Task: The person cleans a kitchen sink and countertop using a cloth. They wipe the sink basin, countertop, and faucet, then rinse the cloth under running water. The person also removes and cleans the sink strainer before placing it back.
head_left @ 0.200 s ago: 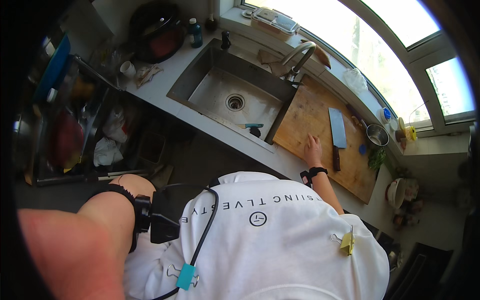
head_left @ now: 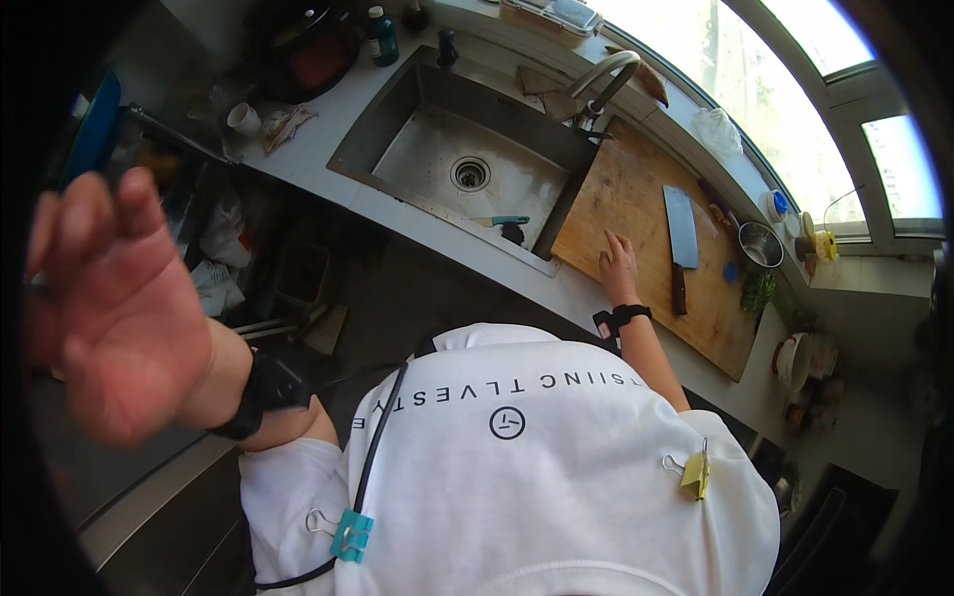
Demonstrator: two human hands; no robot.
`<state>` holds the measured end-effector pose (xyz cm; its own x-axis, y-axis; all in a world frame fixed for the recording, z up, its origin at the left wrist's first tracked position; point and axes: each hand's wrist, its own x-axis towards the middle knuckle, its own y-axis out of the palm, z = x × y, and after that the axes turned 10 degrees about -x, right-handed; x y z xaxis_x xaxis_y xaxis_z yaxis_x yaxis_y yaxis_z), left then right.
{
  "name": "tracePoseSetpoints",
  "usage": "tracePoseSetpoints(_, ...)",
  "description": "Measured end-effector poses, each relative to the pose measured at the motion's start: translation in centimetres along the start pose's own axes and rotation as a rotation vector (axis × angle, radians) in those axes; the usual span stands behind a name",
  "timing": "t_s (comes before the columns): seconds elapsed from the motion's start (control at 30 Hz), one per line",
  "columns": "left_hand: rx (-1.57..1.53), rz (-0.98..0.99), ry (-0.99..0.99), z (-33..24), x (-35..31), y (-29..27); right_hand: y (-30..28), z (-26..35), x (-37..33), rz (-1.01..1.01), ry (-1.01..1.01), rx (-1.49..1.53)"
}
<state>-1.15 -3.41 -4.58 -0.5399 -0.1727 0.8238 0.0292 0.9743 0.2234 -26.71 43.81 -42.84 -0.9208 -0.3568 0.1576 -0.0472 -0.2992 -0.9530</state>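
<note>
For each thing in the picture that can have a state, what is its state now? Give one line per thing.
left hand: raised near the camera, open, holding nothing
right hand: flat on the cutting board, open
cutting board: lying on the counter beside the sink
cleaver: lying flat on the board, apart from the right hand
sink: no water visible in the basin
faucet: no water seen running

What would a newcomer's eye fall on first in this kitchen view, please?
The left hand, open and blurred, looms large at the left edge, holding nothing. Across the counter, the right hand rests flat on the wooden board, beside a cleaver. The steel sink lies between them.
</note>
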Motion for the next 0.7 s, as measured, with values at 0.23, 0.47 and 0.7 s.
tracePoseSetpoints(0.23, -0.099, -0.898, -0.598, 8.1, -14.8, -9.4, 1.6, 2.9, 1.5, 0.013, 0.013, 0.104)
tracePoseSetpoints(0.47, -0.327, -1.140, -0.667, 9.5, -26.1, -16.7, 4.1, 6.7, 6.9, 0.100, 0.096, 0.386)
tracePoseSetpoints(0.7, -0.407, -1.245, -0.736, 14.1, -27.7, -16.6, 8.5, 10.5, 22.1, 0.193, -0.049, 0.129)
